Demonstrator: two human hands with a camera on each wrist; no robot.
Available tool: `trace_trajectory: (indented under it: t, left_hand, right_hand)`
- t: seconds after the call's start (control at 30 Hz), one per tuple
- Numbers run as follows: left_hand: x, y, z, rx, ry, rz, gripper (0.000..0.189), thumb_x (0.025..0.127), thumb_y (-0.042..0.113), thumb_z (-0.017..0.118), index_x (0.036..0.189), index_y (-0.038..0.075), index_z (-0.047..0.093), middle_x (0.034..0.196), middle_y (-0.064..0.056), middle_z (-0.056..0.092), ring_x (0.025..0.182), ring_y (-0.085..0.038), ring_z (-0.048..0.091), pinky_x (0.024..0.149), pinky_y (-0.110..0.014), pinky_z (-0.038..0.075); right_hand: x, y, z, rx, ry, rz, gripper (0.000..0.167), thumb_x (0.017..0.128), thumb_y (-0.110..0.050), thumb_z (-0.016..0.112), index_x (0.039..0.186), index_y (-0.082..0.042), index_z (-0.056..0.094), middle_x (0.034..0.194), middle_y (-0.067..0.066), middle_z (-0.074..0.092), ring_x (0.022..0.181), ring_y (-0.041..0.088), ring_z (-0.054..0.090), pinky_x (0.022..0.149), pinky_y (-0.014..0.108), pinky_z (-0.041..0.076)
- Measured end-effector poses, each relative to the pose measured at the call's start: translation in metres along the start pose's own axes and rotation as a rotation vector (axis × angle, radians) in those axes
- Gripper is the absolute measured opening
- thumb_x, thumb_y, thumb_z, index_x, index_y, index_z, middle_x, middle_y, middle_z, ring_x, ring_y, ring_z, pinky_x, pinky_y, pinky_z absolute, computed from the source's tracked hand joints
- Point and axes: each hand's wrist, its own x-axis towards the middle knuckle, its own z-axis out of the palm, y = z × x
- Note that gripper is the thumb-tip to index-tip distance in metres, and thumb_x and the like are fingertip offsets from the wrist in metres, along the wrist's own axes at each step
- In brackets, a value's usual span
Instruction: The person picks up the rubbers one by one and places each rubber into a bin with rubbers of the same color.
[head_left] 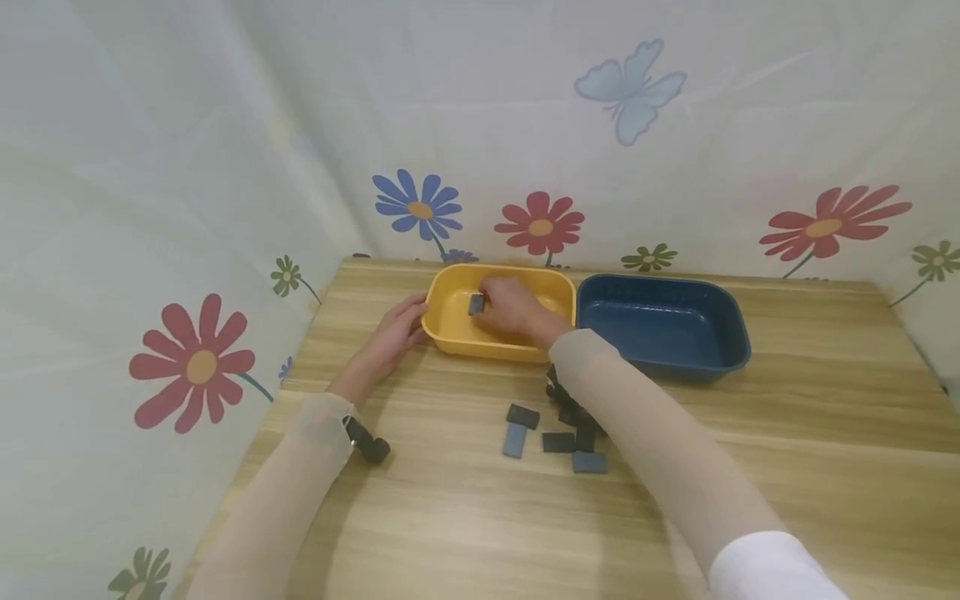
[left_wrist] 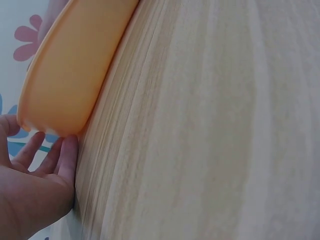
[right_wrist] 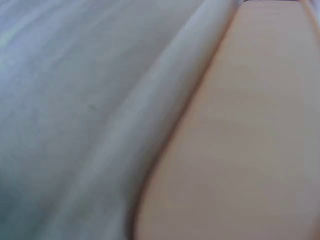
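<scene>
My right hand [head_left: 512, 307] reaches inside a yellow bin [head_left: 480, 348] and pinches a small blue-grey rectangular block [head_left: 476, 304] above its floor. At the bin's left end is my left hand [head_left: 399, 333]. In the left wrist view the left hand [left_wrist: 42, 180] has its fingertips against the outer end wall of the bin [left_wrist: 75, 70], with the thumb beside the rim. The right wrist view is blurred and shows neither the right hand nor the block.
A dark blue bin [head_left: 663, 321] stands right beside the yellow one. Several dark blocks [head_left: 558, 442] and blue-grey blocks [head_left: 514, 440] lie on the wooden table [head_left: 465, 517], partly hidden under the right forearm. A flower-printed sheet [head_left: 480, 125] hangs behind the table.
</scene>
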Motion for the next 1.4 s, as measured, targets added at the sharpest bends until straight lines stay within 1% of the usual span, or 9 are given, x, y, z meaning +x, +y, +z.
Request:
trace_trajectory:
  t: [0.1,0.2,0.37,0.47,0.57,0.7,0.87,1.13,1.4]
  left_hand:
    - [0.0,0.002,0.0,-0.011,-0.001,-0.008,0.052,0.115,0.025,0.045,0.162,0.005,0.038,0.163,-0.013,0.043,0.147,-0.029,0.047,0.117,-0.04,0.045]
    - [0.001,0.004,0.0,-0.011,-0.002,-0.01,0.052,0.115,0.025,0.045,0.163,0.005,0.037,0.164,-0.013,0.042,0.148,-0.029,0.046,0.118,-0.039,0.044]
    - [0.002,0.006,-0.001,-0.004,0.007,0.002,0.053,0.114,0.027,0.047,0.162,0.006,0.039,0.163,-0.013,0.044,0.147,-0.029,0.047,0.117,-0.038,0.045]
    - [0.002,0.006,-0.003,0.003,0.014,-0.002,0.054,0.114,0.027,0.047,0.163,0.007,0.038,0.163,-0.013,0.043,0.147,-0.029,0.047,0.117,-0.038,0.045]
    - [0.002,0.004,-0.006,0.008,0.018,-0.014,0.055,0.114,0.028,0.046,0.164,0.008,0.036,0.165,-0.013,0.041,0.148,-0.028,0.046,0.117,-0.038,0.045]
    - [0.002,0.002,-0.007,0.005,0.024,-0.027,0.056,0.114,0.028,0.047,0.165,0.008,0.034,0.166,-0.012,0.039,0.149,-0.028,0.046,0.117,-0.037,0.045]
    - [0.0,0.001,-0.006,0.007,0.023,-0.023,0.056,0.114,0.028,0.046,0.165,0.007,0.034,0.166,-0.013,0.039,0.149,-0.028,0.046,0.118,-0.037,0.044]
    - [0.0,-0.002,-0.002,-0.016,0.011,-0.008,0.054,0.115,0.027,0.045,0.163,0.005,0.035,0.163,-0.015,0.043,0.146,-0.029,0.048,0.117,-0.038,0.045]
    - [-0.002,0.002,0.003,0.007,-0.001,-0.008,0.055,0.115,0.03,0.044,0.164,0.006,0.035,0.164,-0.014,0.042,0.148,-0.027,0.046,0.119,-0.037,0.043]
  right_hand:
    - [-0.004,-0.007,-0.01,-0.046,-0.077,-0.015,0.051,0.097,-0.032,0.077,0.135,-0.003,0.059,0.117,0.011,0.067,0.107,0.027,0.061,0.101,0.04,0.052]
    - [-0.01,-0.015,-0.025,-0.082,-0.128,-0.046,0.064,0.099,-0.033,0.076,0.147,0.001,0.051,0.137,0.017,0.063,0.124,0.031,0.059,0.114,0.043,0.046]
    - [-0.031,-0.025,-0.054,-0.106,-0.163,-0.07,0.073,0.1,-0.038,0.074,0.157,-0.001,0.045,0.158,0.017,0.051,0.146,0.033,0.047,0.123,0.047,0.036]
    - [-0.044,-0.028,-0.069,-0.134,-0.181,-0.094,0.075,0.102,-0.042,0.071,0.159,-0.003,0.043,0.164,0.017,0.043,0.154,0.034,0.036,0.127,0.048,0.03]
    - [-0.059,-0.029,-0.08,-0.181,-0.172,-0.133,0.073,0.102,-0.043,0.071,0.157,-0.003,0.046,0.163,0.018,0.043,0.154,0.035,0.035,0.126,0.049,0.03]
    - [-0.084,-0.027,-0.086,-0.208,-0.141,-0.194,0.067,0.1,-0.042,0.073,0.151,-0.003,0.055,0.152,0.017,0.054,0.143,0.034,0.048,0.121,0.049,0.039]
    - [-0.122,-0.024,-0.082,-0.119,-0.101,-0.233,0.057,0.098,-0.037,0.077,0.142,-0.003,0.064,0.137,0.013,0.062,0.126,0.031,0.058,0.109,0.047,0.05]
    - [-0.174,-0.015,-0.051,0.036,-0.058,-0.337,0.04,0.093,-0.022,0.084,0.126,-0.002,0.072,0.119,0.009,0.07,0.111,0.028,0.068,0.096,0.044,0.059]
    - [-0.202,-0.012,-0.014,0.016,-0.08,-0.394,0.036,0.093,-0.027,0.084,0.12,-0.006,0.074,0.112,0.002,0.073,0.102,0.017,0.068,0.089,0.036,0.058]
